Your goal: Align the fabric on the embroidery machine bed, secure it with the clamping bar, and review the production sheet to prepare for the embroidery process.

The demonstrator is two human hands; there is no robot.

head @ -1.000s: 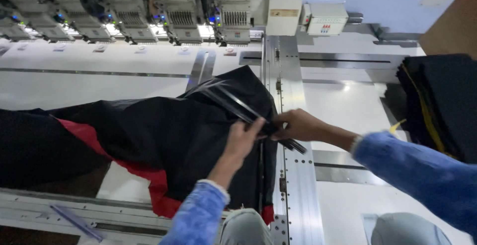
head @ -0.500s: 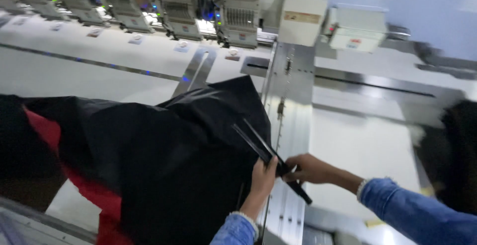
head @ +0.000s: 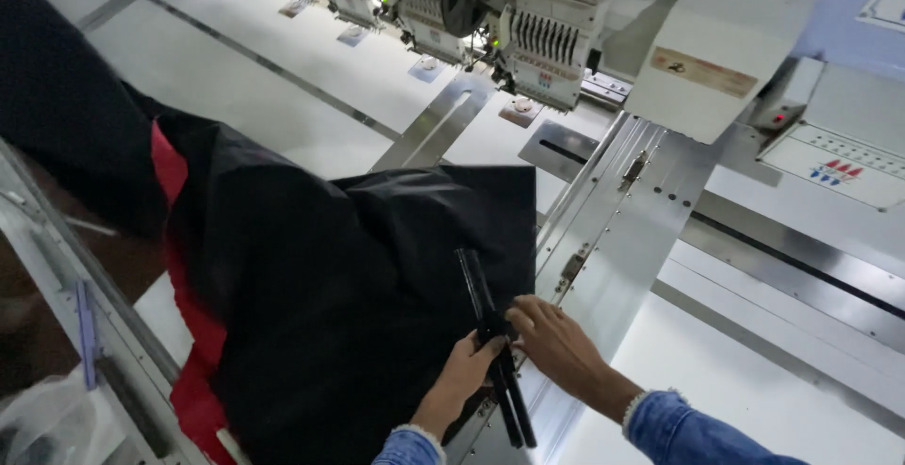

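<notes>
The black fabric garment with red lining (head: pixel 311 314) drapes over the white flat machine table (head: pixel 283 79), near left of the silver metal rail (head: pixel 613 229). Along its right edge lies the long black clamp bar (head: pixel 490 342), pinched by the left hand (head: pixel 468 371) and right hand (head: pixel 556 342).

We lose the black garment with red lining (head: pixel 311 314) past the frame's left and bottom edges, and its folds hide the left hand's (head: pixel 468 371) fingertips.

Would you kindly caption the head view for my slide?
Both hands, left and right, grip a black clamp bar on black fabric.
</notes>
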